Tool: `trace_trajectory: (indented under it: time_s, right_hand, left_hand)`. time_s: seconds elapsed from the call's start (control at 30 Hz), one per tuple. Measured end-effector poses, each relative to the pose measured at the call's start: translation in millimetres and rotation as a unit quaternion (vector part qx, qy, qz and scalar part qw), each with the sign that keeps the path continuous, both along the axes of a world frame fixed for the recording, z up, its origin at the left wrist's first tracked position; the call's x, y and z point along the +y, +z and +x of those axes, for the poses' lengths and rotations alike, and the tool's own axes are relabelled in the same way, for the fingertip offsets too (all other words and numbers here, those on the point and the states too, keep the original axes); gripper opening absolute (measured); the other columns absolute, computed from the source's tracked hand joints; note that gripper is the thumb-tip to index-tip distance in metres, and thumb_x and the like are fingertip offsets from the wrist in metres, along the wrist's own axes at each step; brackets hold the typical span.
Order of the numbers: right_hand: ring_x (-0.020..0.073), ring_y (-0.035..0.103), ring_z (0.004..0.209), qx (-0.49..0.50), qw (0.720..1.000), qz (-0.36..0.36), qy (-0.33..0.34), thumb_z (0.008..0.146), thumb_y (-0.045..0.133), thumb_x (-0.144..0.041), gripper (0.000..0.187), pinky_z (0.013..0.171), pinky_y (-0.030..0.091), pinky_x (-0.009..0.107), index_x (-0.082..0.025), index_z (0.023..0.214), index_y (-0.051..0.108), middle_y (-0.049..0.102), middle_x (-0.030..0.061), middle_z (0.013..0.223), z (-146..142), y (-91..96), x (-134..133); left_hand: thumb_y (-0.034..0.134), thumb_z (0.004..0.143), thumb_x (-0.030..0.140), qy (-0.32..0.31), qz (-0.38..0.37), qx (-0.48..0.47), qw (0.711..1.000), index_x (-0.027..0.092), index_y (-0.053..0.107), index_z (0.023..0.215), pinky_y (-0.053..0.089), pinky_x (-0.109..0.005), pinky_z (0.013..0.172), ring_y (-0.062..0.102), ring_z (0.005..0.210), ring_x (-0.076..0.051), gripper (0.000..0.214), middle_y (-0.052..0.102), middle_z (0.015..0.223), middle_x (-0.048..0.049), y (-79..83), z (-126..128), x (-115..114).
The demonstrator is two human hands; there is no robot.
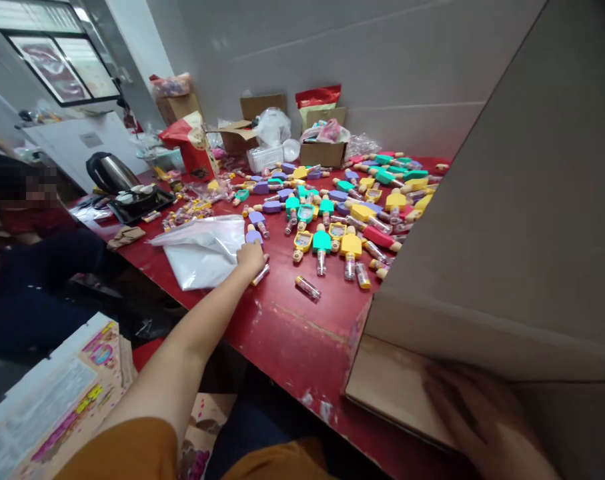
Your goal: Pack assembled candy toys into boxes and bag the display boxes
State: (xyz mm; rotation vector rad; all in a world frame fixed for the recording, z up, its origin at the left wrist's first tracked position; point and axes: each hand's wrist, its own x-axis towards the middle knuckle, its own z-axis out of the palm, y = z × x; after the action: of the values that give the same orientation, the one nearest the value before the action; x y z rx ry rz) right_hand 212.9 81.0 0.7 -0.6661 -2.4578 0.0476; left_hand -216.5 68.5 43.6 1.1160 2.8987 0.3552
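Observation:
My left hand reaches across the red table, its fingers closed on a purple popsicle-shaped toy with a clear tube end. Beside it lies a clear plastic bag. Close by on the table is a loose clear tube with a yellow cap. My right hand rests in shadow against a large cardboard box, fingers stretched out along its lower flap and slightly blurred. Many popsicle-shaped toys in yellow, such as one upright piece, green, purple and red spread behind my left hand.
Open cartons and bags line the wall, including a small cardboard box. A kettle stands on a black tray at the left. Another person's dark-clothed body is at the left edge. Printed cardboard sheets lie at the lower left.

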Motion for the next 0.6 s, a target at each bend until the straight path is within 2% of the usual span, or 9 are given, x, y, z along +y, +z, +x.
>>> trace_trajectory:
  time_s: [0.07,0.17,0.3,0.37,0.43,0.6]
  right_hand:
    - [0.0235,0.059,0.083,0.008,1.000,-0.005,-0.010,0.097,0.035,-0.042,0.037,0.072,0.045,0.038,-0.017,0.097,0.061,0.063,0.0077,0.093,-3,2.3,-2]
    - [0.0228,0.058,0.082,0.014,1.000,0.014,-0.014,0.098,0.034,-0.040,0.035,0.071,0.044,0.037,-0.017,0.097,0.060,0.062,0.0071,0.092,-6,3.7,-3]
    - [0.0210,0.057,0.080,0.002,0.999,0.049,-0.017,0.100,0.032,-0.039,0.033,0.071,0.043,0.035,-0.016,0.097,0.057,0.060,0.0063,0.091,-8,3.3,-2]
    - [0.0207,0.056,0.082,-0.003,0.999,0.050,-0.019,0.100,0.032,-0.039,0.033,0.071,0.043,0.034,-0.017,0.100,0.056,0.060,0.0061,0.094,-6,2.2,-2]
    - [0.0207,0.057,0.086,-0.012,0.999,0.043,-0.020,0.100,0.032,-0.040,0.033,0.073,0.044,0.034,-0.017,0.104,0.055,0.060,0.0062,0.098,-3,0.1,-3]
    - [0.0198,0.059,0.085,-0.019,0.998,0.061,-0.002,0.100,0.032,-0.037,0.031,0.072,0.046,0.034,-0.018,0.105,0.056,0.063,0.0047,0.097,3,-4.1,-3]
  left_hand:
    - [0.059,0.085,0.032,-0.012,-0.015,0.010,1.000,0.013,0.056,0.107,0.040,-0.049,0.095,0.049,0.112,-0.026,0.029,0.055,0.115,-0.0097,-1.8,11,2]
    - [0.052,0.089,0.034,-0.052,0.004,0.024,0.998,0.014,0.052,0.116,0.038,-0.050,0.098,0.044,0.118,-0.027,0.033,0.049,0.124,-0.0107,-5.4,40,10]
    - [0.056,0.087,0.036,-0.093,0.023,-0.032,0.995,0.015,0.047,0.122,0.044,-0.046,0.093,0.051,0.110,-0.024,0.042,0.052,0.120,-0.0103,-17.8,67,38]
    - [0.056,0.088,0.033,-0.089,0.033,-0.072,0.993,0.015,0.048,0.122,0.045,-0.046,0.091,0.053,0.107,-0.024,0.039,0.053,0.119,-0.0102,-23.6,69,47]
    - [0.054,0.089,0.030,-0.083,0.052,-0.110,0.989,0.015,0.049,0.120,0.046,-0.046,0.091,0.054,0.107,-0.023,0.036,0.053,0.119,-0.0099,-27.0,66,47]
    - [0.057,0.087,0.030,-0.087,0.119,-0.210,0.967,0.014,0.053,0.115,0.042,-0.049,0.095,0.052,0.110,-0.024,0.032,0.054,0.118,-0.0098,-26.9,57,23]
